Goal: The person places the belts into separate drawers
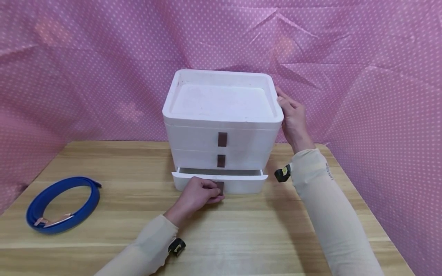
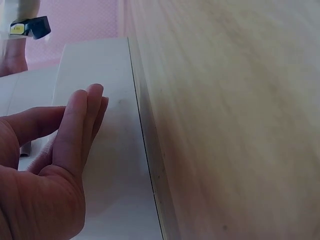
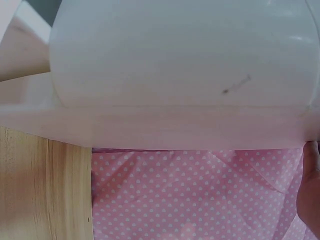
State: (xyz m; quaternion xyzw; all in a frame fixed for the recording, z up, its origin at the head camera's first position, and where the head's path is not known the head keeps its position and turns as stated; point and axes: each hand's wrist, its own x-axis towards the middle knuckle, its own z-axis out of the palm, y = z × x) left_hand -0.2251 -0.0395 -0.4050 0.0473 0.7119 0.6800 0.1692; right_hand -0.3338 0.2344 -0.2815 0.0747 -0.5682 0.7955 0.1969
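A white drawer unit (image 1: 224, 143) with brown pull tabs stands at the back of the table. Its bottom drawer (image 1: 243, 184) is pulled partly out. My left hand (image 1: 198, 194) pinches the brown tab (image 1: 221, 187) of that drawer between thumb and fingers. In the left wrist view the fingers (image 2: 75, 130) lie against the drawer front (image 2: 112, 165). At the unit's upper right side, my right hand (image 1: 292, 117) rests on the rim with its thumb near the top. Only part of this hand (image 3: 310, 192) shows in the right wrist view, touching the white side wall (image 3: 190, 65).
On the left of the wooden table (image 1: 138, 161) lies a coiled blue belt (image 1: 63, 205) with a metal buckle. A pink dotted cloth (image 1: 121, 76) hangs behind and at both sides. The unit's top is a shallow tray (image 1: 224, 100).
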